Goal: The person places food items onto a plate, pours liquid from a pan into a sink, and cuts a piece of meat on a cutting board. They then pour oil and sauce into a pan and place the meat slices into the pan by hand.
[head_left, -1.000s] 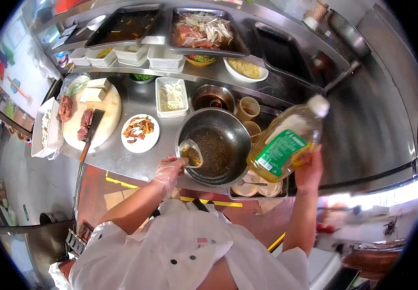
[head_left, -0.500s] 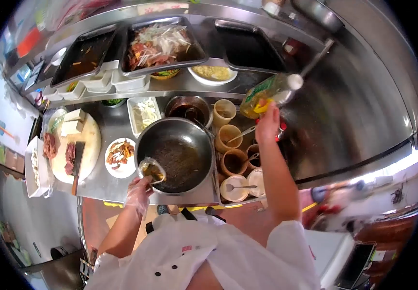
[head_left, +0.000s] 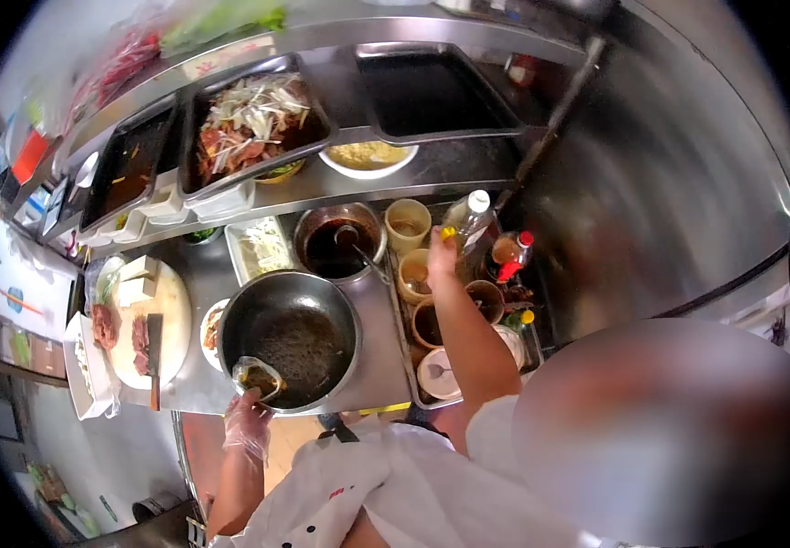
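Observation:
My gloved left hand point(head_left: 247, 418) is closed on a small clear cup point(head_left: 258, 376) with brownish liquid in it, tipped over the near-left edge of a dark wok point(head_left: 290, 320). A thin oily layer shows on the wok's bottom. My bare right hand point(head_left: 442, 259) reaches over the row of tan cups, its fingers closed at a yellow cap point(head_left: 449, 233). Right beside those fingers stands a clear bottle with a white cap point(head_left: 475, 217). A red-capped bottle of dark liquid point(head_left: 510, 250) is further right.
A round cutting board point(head_left: 174, 352) bears meat, white blocks and a cleaver point(head_left: 155, 352). A pot of dark sauce point(head_left: 308, 219) with a ladle sits behind the wok. Black trays point(head_left: 441, 91) line the shelf above. A blurred patch point(head_left: 669, 429) covers the lower right.
My right hand has come down and left, nearer the tan cups. The white-capped bottle appears smaller and more upright beside it. My left hand still holds the cup at the wok; the view has shifted.

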{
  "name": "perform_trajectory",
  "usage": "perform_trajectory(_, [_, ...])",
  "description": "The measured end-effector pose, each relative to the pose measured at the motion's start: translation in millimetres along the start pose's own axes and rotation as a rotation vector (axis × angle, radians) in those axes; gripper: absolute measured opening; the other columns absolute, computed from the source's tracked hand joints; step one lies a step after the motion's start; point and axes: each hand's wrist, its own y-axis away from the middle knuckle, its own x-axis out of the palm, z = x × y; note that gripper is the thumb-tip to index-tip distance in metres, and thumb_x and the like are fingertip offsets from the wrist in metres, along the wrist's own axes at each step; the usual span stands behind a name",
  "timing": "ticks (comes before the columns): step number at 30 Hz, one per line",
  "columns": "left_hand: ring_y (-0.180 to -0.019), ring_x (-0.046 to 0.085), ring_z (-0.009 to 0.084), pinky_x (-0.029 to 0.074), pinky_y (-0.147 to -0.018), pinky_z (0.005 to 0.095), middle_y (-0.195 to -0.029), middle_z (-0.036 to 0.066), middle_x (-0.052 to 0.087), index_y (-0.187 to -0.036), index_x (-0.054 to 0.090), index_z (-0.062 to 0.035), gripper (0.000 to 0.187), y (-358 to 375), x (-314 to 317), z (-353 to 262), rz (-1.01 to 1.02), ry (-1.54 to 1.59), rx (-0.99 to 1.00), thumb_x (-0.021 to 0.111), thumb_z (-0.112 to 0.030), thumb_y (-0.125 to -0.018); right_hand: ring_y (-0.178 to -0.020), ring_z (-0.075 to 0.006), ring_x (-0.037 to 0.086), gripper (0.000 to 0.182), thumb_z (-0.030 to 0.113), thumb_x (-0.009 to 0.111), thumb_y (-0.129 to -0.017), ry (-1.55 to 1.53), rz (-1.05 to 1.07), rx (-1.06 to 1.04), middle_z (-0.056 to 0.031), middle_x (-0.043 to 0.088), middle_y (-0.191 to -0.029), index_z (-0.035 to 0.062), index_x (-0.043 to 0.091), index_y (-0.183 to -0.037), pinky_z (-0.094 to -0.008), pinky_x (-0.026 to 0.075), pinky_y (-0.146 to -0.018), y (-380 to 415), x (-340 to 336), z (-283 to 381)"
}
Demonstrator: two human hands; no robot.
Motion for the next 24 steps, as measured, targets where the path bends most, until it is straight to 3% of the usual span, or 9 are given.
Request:
perform_trajectory(5, [-0.092, 0.065, 0.0239, 0.058, -0.078, 0.0402, -0.103, 0.009, 0.064, -0.113, 0.056, -0.0067, 0.027, 7, 31, 1, 0.075, -0.023, 0.003, 0.066, -0.005, -0.088, -0.122, -0.0256, 0.057, 0.052, 0.026, 0.066, -0.097, -0.061, 0.213, -0.119, -0.0159, 0.061, -0.132, -0.0006, 0.052, -0.139, -0.0354, 0.044, -0.103, 81, -101, 50])
perform_trajectory(7, [-0.093, 0.064, 0.0244, 0.058, -0.08, 0.0399, -0.103, 0.01, 0.064, -0.113, 0.056, -0.0061, 0.026, 15, 51, 1, 0.054, -0.044, -0.001, 0.066, -0.006, -0.089, -0.112, -0.021, 0.06, 0.046, 0.016, 0.068, -0.095, -0.067, 0.29, -0.389, -0.0118, 0.064, -0.125, -0.0032, 0.054, -0.135, -0.0326, 0.045, -0.098, 69, -158, 50])
perform_trajectory(9, [-0.095, 0.064, 0.0243, 0.058, -0.082, 0.0403, -0.104, 0.01, 0.064, -0.114, 0.056, -0.0058, 0.027, 13, 60, 8, 0.087, -0.044, -0.005, 0.066, -0.007, -0.089, -0.105, -0.017, 0.06, 0.04, 0.013, 0.069, -0.095, -0.172, 0.164, -0.447, -0.0079, 0.066, -0.118, -0.0025, 0.058, -0.13, -0.0316, 0.046, -0.094, 51, -196, 60])
perform_trajectory(10, [-0.096, 0.064, 0.024, 0.057, -0.082, 0.0402, -0.105, 0.009, 0.064, -0.114, 0.057, -0.0057, 0.026, 15, 64, 10, 0.111, -0.054, 0.002, 0.066, -0.007, -0.089, -0.105, -0.0152, 0.059, 0.036, 0.019, 0.07, -0.096, -0.103, 0.085, -0.314, -0.0059, 0.066, -0.116, 0.0003, 0.061, -0.126, -0.0311, 0.045, -0.095, 38, -211, 60])
perform_trajectory(13, [-0.097, 0.063, 0.0237, 0.057, -0.084, 0.0389, -0.107, 0.009, 0.063, -0.112, 0.057, -0.0058, 0.024, 30, 90, 8, 0.123, -0.083, 0.005, 0.066, -0.008, -0.089, -0.105, -0.0156, 0.059, 0.037, 0.027, 0.071, -0.096, 0.093, 0.251, -0.128, -0.0039, 0.066, -0.116, 0.004, 0.063, -0.124, -0.0311, 0.044, -0.096, 18, -224, 76])
perform_trajectory(14, [-0.097, 0.063, 0.0238, 0.057, -0.083, 0.0383, -0.107, 0.009, 0.063, -0.112, 0.058, -0.006, 0.024, 34, 97, 9, 0.162, -0.087, -0.009, 0.066, -0.009, -0.089, -0.095, -0.0135, 0.061, 0.043, 0.04, 0.07, -0.094, 0.115, 0.233, -0.195, -0.003, 0.069, -0.105, 0.003, 0.067, -0.117, -0.0306, 0.047, -0.085, 15, -215, 71])
perform_trajectory(18, [-0.093, 0.064, 0.0249, 0.057, -0.081, 0.0393, -0.105, 0.011, 0.063, -0.113, 0.057, -0.0053, 0.027, 47, 108, 16, 0.244, -0.08, -0.022, 0.068, -0.008, -0.089, -0.09, -0.0117, 0.06, 0.041, 0.042, 0.07, -0.095, -0.028, 0.184, -0.315, -0.002, 0.069, -0.102, 0.0045, 0.069, -0.111, -0.0286, 0.047, -0.082, -23, -195, 32])
perform_trajectory(20, [-0.094, 0.065, 0.0258, 0.057, -0.081, 0.0404, -0.104, 0.011, 0.063, -0.118, 0.055, -0.0046, 0.033, 48, 104, 24, 0.217, -0.038, -0.024, 0.069, -0.008, -0.088, -0.102, -0.0152, 0.058, 0.042, 0.04, 0.071, -0.095, -0.178, 0.176, -0.114, -0.0019, 0.067, -0.112, 0.0047, 0.067, -0.118, -0.0312, 0.044, -0.091, -27, -194, 28])
perform_trajectory(24, [-0.093, 0.067, 0.0229, 0.056, -0.08, 0.0385, -0.101, 0.01, 0.068, -0.114, 0.06, -0.0041, 0.028, 74, 104, 21, 0.172, -0.09, -0.012, 0.068, -0.011, -0.089, -0.087, -0.0118, 0.059, 0.03, 0.035, 0.068, -0.098, -0.317, 0.113, -0.317, 0.0, 0.069, -0.097, 0.006, 0.074, -0.104, -0.027, 0.046, -0.079, -57, -187, 7])
